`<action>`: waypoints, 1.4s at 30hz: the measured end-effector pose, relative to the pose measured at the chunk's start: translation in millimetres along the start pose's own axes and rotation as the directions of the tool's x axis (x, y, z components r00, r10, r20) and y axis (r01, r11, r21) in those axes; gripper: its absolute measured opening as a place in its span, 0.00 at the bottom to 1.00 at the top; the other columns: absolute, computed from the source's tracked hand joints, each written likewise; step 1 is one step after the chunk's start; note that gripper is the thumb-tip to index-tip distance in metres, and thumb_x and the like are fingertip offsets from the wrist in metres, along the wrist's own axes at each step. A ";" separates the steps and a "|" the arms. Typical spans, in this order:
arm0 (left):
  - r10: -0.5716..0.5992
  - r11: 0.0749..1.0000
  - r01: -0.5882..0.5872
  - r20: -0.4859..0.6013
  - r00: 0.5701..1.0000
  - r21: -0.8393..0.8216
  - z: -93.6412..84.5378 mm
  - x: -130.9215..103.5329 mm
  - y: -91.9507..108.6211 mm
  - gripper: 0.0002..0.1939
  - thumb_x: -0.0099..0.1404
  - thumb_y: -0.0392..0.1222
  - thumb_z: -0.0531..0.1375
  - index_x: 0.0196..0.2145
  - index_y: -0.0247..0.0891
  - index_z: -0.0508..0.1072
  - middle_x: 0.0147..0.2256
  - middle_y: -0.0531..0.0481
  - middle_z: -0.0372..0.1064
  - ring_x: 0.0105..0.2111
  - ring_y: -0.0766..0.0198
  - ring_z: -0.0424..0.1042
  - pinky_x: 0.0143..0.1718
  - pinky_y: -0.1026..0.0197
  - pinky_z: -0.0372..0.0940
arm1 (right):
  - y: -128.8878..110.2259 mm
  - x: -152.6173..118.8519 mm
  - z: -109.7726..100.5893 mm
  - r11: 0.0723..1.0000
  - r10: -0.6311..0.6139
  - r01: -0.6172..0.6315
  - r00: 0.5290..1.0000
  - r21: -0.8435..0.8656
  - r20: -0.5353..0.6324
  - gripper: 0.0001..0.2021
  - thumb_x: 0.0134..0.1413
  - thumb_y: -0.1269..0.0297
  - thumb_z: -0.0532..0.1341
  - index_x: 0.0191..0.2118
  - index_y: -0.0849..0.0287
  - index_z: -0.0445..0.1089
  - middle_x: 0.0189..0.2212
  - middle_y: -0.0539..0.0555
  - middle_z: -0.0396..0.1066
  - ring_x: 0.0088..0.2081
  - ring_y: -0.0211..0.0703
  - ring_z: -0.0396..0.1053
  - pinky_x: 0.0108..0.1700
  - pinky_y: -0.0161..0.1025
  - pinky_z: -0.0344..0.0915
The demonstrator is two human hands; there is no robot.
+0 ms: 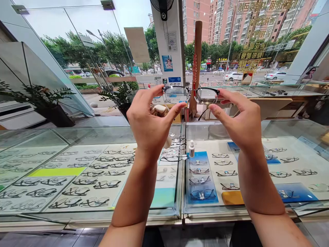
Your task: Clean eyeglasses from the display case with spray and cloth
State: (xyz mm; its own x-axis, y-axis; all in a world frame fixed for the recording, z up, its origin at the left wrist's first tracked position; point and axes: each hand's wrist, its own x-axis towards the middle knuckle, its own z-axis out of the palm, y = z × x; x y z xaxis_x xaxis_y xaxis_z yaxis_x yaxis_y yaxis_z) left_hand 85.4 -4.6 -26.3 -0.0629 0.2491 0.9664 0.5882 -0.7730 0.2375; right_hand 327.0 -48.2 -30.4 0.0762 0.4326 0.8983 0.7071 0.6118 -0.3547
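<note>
Glass display counters are spanning the near side; above them, L hand and R hand are pinching the glasses at opp. outer corners. I'm keeping fingers off lenses, frame level.

Between the forearms: open air above the glass worktop, with a way in from the near edge.
Top of that gap: closed across by the glasses, held between the left hand and right hand; one temple slants down into it.
Small bottle: upright on the worktop, in the gap.
Loose frames: beside the bottle, toward the left forearm, narrowing that side.
Outside each forearm: wide open air over the glass.
Display frames: under glass, shielded from above.
Beyond the worktop: wooden post and pillar stand behind the glasses.
</note>
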 end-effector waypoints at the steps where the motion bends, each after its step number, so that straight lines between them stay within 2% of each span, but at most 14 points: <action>1: 0.000 1.000 0.000 -0.004 1.000 0.001 0.1 -0.2 0.2 0.29 0.63 0.66 0.72 0.56 0.49 0.79 0.49 0.45 0.79 0.54 0.44 0.78 0.56 0.42 0.73 | 0.4 0.1 -0.1 1.000 0.009 -0.009 1.000 0.001 0.008 0.23 0.64 0.49 0.69 0.61 0.47 0.80 0.52 0.57 0.83 0.51 0.60 0.81 0.60 0.66 0.75; 8: -0.032 0.999 0.033 0.031 0.999 -0.033 1.7 -1.9 0.4 0.29 0.64 0.65 0.72 0.56 0.49 0.78 0.53 0.42 0.78 0.58 0.41 0.76 0.56 0.41 0.73 | 3.3 -0.1 -0.4 0.998 0.068 -0.068 0.997 0.010 0.045 0.24 0.63 0.48 0.69 0.62 0.48 0.80 0.53 0.58 0.83 0.51 0.60 0.82 0.60 0.66 0.76; 13: -0.037 0.999 0.037 0.015 0.999 -0.008 1.0 -0.9 5.2 0.26 0.64 0.62 0.73 0.55 0.51 0.79 0.50 0.43 0.79 0.56 0.43 0.77 0.55 0.41 0.74 | 2.8 -0.4 -0.7 0.996 0.081 -0.082 0.995 0.025 0.050 0.24 0.63 0.48 0.69 0.61 0.49 0.79 0.53 0.58 0.83 0.50 0.60 0.81 0.59 0.65 0.76; 18: -0.063 0.997 0.064 0.027 0.998 -0.051 3.6 0.6 1.2 0.27 0.63 0.64 0.73 0.55 0.49 0.80 0.49 0.44 0.80 0.53 0.46 0.79 0.55 0.42 0.75 | -0.4 1.2 0.6 0.998 0.049 -0.049 0.999 0.049 -0.009 0.23 0.62 0.47 0.70 0.58 0.51 0.79 0.50 0.59 0.82 0.50 0.58 0.80 0.58 0.61 0.77; 21: -0.093 0.988 0.102 0.085 0.992 -0.117 6.5 0.3 -5.3 0.29 0.65 0.65 0.72 0.57 0.47 0.79 0.53 0.43 0.80 0.55 0.47 0.80 0.52 0.44 0.76 | -2.8 1.0 2.4 0.999 -0.002 0.006 0.998 0.050 -0.068 0.22 0.63 0.47 0.69 0.58 0.49 0.77 0.51 0.58 0.79 0.53 0.59 0.79 0.58 0.61 0.77; 24: -0.113 0.979 0.132 0.127 0.985 -0.157 8.5 0.0 -9.6 0.29 0.66 0.65 0.71 0.58 0.47 0.79 0.54 0.43 0.80 0.56 0.47 0.79 0.50 0.47 0.78 | -5.1 -0.3 3.4 0.999 -0.033 0.033 0.997 0.003 -0.069 0.21 0.67 0.47 0.67 0.61 0.45 0.73 0.54 0.57 0.76 0.57 0.61 0.77 0.58 0.62 0.77; 31: -0.105 0.985 0.122 0.135 0.985 -0.126 11.8 0.7 -10.9 0.31 0.66 0.69 0.69 0.58 0.48 0.80 0.54 0.43 0.82 0.54 0.47 0.81 0.48 0.45 0.79 | -10.9 -1.5 0.5 0.997 0.003 -0.006 0.999 -0.074 -0.045 0.22 0.68 0.51 0.67 0.64 0.41 0.70 0.57 0.58 0.75 0.60 0.65 0.75 0.61 0.65 0.77; 36: -0.080 0.991 0.093 0.132 0.988 -0.098 13.3 -0.4 -11.6 0.33 0.67 0.72 0.67 0.59 0.48 0.79 0.54 0.42 0.82 0.53 0.47 0.82 0.49 0.43 0.80 | -11.5 -1.7 -0.4 0.997 -0.001 -0.003 0.999 -0.083 -0.052 0.22 0.67 0.49 0.67 0.63 0.43 0.71 0.57 0.59 0.75 0.60 0.66 0.75 0.61 0.66 0.76; 42: -0.121 0.984 0.138 0.153 0.981 -0.109 13.4 -1.1 -11.7 0.33 0.66 0.72 0.67 0.59 0.49 0.79 0.53 0.43 0.82 0.53 0.47 0.81 0.45 0.45 0.80 | -15.5 -0.5 -1.8 1.000 -0.013 0.011 0.996 -0.014 -0.086 0.19 0.65 0.51 0.69 0.58 0.47 0.74 0.55 0.59 0.77 0.56 0.61 0.77 0.59 0.61 0.77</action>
State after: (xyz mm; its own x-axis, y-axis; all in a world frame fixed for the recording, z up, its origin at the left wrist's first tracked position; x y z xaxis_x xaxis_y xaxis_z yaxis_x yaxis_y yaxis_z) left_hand 89.3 12.0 -31.5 -0.0093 0.4272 0.9041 0.4828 -0.7899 0.3782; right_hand 317.3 -59.2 -24.9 0.1272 0.3667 0.9216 0.7178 0.6072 -0.3407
